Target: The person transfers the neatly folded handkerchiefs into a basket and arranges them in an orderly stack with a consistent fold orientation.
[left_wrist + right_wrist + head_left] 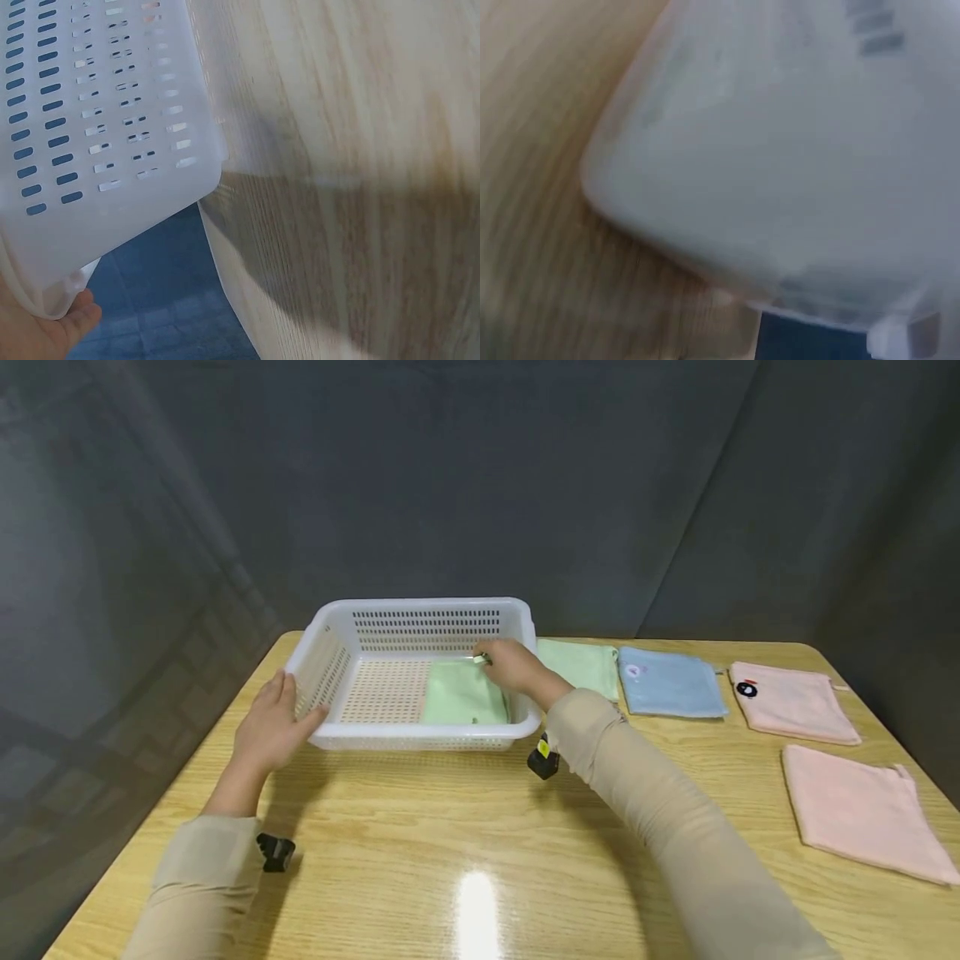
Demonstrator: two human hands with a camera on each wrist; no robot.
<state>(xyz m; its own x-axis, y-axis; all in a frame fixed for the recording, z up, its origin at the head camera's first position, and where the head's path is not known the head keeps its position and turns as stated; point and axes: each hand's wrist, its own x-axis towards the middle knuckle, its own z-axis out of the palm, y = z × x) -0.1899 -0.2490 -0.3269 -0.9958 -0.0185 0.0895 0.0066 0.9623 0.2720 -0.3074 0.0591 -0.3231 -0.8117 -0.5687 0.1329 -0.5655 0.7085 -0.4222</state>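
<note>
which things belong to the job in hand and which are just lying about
Seems in use:
white slotted plastic basket, left hand touching its rim
pale green square cloth inside it, pinched by the right hand

Lying untouched, though perhaps part of it:
second pale green cloth
light blue square cloth
pink square cloth with black motif
plain pink square cloth

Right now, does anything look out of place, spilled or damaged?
Nothing looks spilled or damaged. Slightly odd: the nearer pink hand towel lies askew on the wooden table, apart from the row of towels behind it.
</note>
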